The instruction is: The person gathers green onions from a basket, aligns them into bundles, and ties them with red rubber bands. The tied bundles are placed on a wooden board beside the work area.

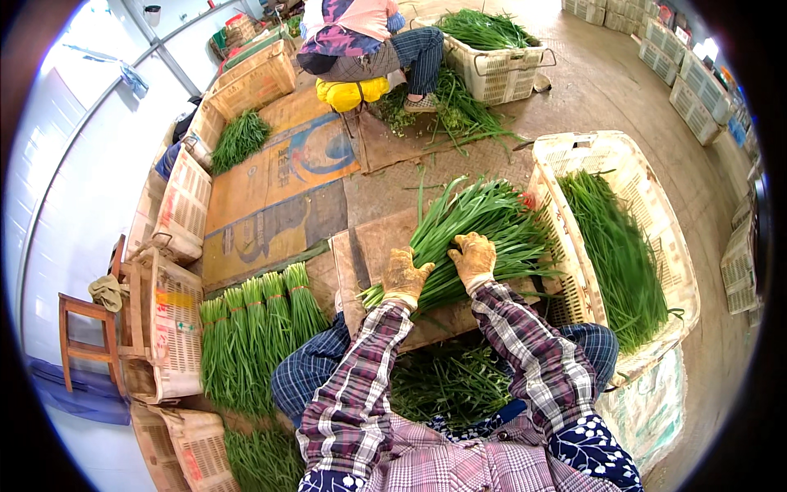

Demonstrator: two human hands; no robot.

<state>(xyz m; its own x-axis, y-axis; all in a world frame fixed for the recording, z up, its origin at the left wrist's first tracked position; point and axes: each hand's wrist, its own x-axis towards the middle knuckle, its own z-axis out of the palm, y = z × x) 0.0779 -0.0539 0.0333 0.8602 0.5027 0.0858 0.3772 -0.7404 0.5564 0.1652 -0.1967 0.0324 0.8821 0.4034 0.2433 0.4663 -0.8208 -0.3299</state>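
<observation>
A loose heap of garlic chives (484, 221) lies across a flat brown board (357, 262) in front of me. My left hand (406, 275), in a stained yellow work glove, is closed on the left side of the heap, near the stalk ends. My right hand (474, 256), gloved the same way, rests on the middle of the heap with its fingers curled into the leaves. Its fingertips are partly hidden among them. Below the board, between my knees, lie loose green scraps (451, 381).
At my right stands a cream plastic crate (656, 238) of loose chives. Tied chive bundles (266, 307) stand in a row at my left, beside more crates (176, 320). Ahead, another person (369, 41) sits on a yellow-covered seat near a full crate (500, 70). A wooden chair (86, 344) stands far left.
</observation>
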